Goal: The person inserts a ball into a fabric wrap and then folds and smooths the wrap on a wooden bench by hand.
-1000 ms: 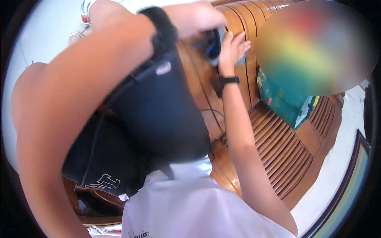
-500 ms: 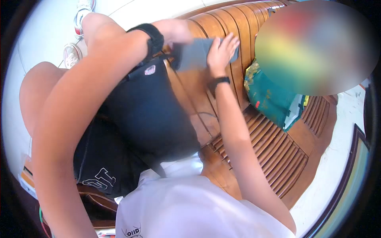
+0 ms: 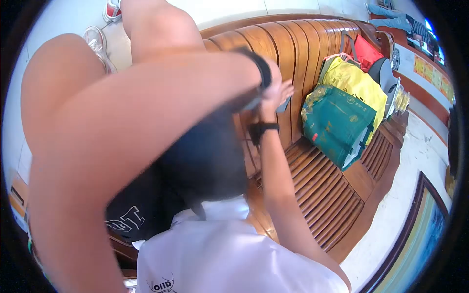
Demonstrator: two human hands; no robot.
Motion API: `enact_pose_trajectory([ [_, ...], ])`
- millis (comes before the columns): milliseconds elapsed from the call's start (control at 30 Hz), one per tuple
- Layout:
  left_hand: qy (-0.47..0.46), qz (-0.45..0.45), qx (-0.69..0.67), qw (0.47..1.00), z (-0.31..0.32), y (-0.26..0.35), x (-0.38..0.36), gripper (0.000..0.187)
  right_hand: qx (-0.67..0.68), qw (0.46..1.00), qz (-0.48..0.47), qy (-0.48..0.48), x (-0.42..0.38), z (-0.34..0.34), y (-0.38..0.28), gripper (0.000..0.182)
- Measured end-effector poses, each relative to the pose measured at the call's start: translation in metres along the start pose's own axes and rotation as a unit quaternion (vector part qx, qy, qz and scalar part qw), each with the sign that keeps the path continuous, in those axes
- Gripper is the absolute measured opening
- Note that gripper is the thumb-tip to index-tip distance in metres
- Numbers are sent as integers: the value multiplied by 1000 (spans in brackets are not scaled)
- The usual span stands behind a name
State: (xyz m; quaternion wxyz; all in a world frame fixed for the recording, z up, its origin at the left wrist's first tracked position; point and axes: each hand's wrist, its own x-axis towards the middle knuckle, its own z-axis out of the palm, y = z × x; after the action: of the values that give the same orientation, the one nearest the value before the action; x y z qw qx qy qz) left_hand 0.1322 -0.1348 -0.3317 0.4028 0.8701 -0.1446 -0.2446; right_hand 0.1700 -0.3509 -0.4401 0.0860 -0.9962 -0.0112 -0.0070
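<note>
My left hand [image 3: 274, 87], with a black band at the wrist, reaches across and overlaps my right hand; its fingers are blurred and mostly hidden. My right hand [image 3: 283, 94], with a black watch, has its visible fingers stretched out over a flat grey item [image 3: 283, 105]. Most of that item is covered by the hands and the left wrist. A large black bag or cloth item [image 3: 205, 151] lies across the lap, below the hands.
A slatted brown wooden bench [image 3: 322, 195] runs underneath. On it stand a green bag [image 3: 337, 119], a yellow bag [image 3: 359, 83] and a red bag [image 3: 366, 51]. A framed picture [image 3: 415, 239] is at the lower right. Another person's legs [image 3: 391, 19] show at the top right.
My left hand has moved right and down onto my right hand, and the left forearm now covers more of the lap. The grey item is more hidden. The view has shifted, and the bags show clearly.
</note>
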Motion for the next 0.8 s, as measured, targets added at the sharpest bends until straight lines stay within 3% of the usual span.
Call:
enact_pose_trajectory([
  [33,-110,-52,-41,992,-26,-9,0,41,-23,999,-42,3,20,-1,-23,78],
  [133,5,-14,138,990,-79,-22,-32,35,11,996,-86,24,45,-23,-109,75],
  [167,-72,-99,136,983,-103,-11,-54,37,-13,992,-122,11,53,-26,-128,73],
  [200,0,-156,80,985,-91,-38,-47,27,-38,987,-157,0,62,-28,-142,71],
  [233,71,-168,121,976,-91,-39,-58,26,-64,979,-192,-10,71,-28,-148,69],
  [267,27,-188,128,973,-97,-35,-65,26,-79,975,-206,-35,78,-29,-152,69],
  [333,73,-164,165,970,-82,-52,-67,24,-110,961,-239,-86,86,-27,-163,69],
  [367,52,-115,199,972,-75,-56,-64,23,-105,963,-233,-83,85,-28,-163,67],
  [433,10,-13,265,964,-73,-46,-68,20,-67,964,-251,-63,80,-32,-149,65],
  [467,4,-127,251,960,-70,-25,-61,35,-48,962,-262,-51,76,-33,-141,64],
  [500,-18,-137,251,958,-67,-13,-57,17,-30,967,-251,-29,69,-34,-132,61],
  [633,-22,-92,241,966,-31,-13,-44,25,66,972,-221,36,26,-30,-62,55],
  [700,-37,-77,230,969,-24,-9,-45,25,44,989,-137,35,-10,-28,-26,54],
  [733,-42,-68,229,970,-21,-7,-46,25,-9,987,-156,37,-19,-6,26,53],
  [767,-47,-61,225,971,-20,-4,-46,25,11,997,-69,25,-44,-14,27,53],
  [800,-49,-55,222,972,-19,-2,-47,26,1,998,-59,19,-57,-18,30,54],
])
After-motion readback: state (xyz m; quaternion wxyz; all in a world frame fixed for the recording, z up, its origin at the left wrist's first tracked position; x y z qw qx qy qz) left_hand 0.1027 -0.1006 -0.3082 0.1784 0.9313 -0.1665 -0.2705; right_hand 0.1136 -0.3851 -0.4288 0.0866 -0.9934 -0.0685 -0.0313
